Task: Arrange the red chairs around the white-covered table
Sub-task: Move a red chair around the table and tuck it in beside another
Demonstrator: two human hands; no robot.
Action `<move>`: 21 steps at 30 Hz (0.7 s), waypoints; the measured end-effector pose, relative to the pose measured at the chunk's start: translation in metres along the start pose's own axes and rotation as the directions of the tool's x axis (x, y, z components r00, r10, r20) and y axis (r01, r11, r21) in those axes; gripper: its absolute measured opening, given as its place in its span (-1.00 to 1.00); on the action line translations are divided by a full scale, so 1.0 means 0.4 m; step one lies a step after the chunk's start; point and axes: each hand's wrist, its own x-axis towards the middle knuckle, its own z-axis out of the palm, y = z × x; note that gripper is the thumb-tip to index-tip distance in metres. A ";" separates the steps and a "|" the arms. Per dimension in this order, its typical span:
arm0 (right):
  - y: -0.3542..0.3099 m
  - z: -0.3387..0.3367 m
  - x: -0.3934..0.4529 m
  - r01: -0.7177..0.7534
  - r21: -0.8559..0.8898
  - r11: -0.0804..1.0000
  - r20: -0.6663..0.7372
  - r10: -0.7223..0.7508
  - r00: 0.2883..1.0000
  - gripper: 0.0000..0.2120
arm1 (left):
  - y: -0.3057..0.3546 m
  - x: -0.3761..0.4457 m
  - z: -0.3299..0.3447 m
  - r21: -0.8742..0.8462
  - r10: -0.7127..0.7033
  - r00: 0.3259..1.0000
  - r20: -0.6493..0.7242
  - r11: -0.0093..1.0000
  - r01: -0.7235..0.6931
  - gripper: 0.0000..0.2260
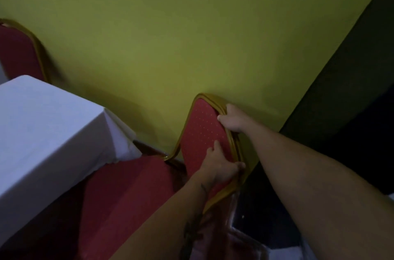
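Note:
A red chair (202, 129) with a gold frame and dotted backrest stands beside the corner of the white-covered table (42, 132), its seat partly under the cloth's hanging edge. My left hand (217, 163) grips the lower part of the backrest's right edge. My right hand (233, 120) holds the same edge higher up, near the top corner. A second red chair (19, 53) stands at the far left behind the table, close to the wall.
A yellow-green wall (191, 36) runs right behind the chairs. A dark panel or doorway (351, 89) lies to the right. The floor below my right arm is dark, with a pale strip at the bottom.

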 end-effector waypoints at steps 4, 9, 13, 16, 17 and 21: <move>0.022 0.044 0.013 -0.006 0.170 0.985 0.004 0.006 1.000 -0.37 | 0.013 0.068 0.074 -0.111 -0.152 0.987 0.046 0.981 0.156 0.17; 0.038 0.056 0.025 0.039 0.252 0.967 -0.017 -0.036 0.999 -0.35 | 0.033 0.085 0.113 -0.148 -0.240 0.970 -0.043 0.962 0.231 0.20; 0.023 0.063 0.007 0.096 0.218 0.971 -0.036 -0.091 0.995 -0.24 | 0.025 0.080 0.101 -0.147 -0.222 0.975 -0.008 0.965 0.218 0.18; 0.005 0.081 -0.027 0.111 0.194 0.975 -0.086 -0.096 0.992 -0.25 | -0.001 0.054 0.081 -0.070 -0.183 0.982 -0.039 0.981 0.180 0.15; -0.002 0.089 -0.037 0.109 0.189 0.976 -0.081 -0.096 0.992 -0.26 | -0.016 0.042 0.071 -0.045 -0.173 0.984 -0.049 0.984 0.171 0.15; -0.045 0.126 -0.084 0.093 0.180 0.979 -0.042 -0.087 0.995 -0.26 | -0.087 -0.005 0.011 0.021 -0.160 0.987 -0.021 0.987 0.160 0.20</move>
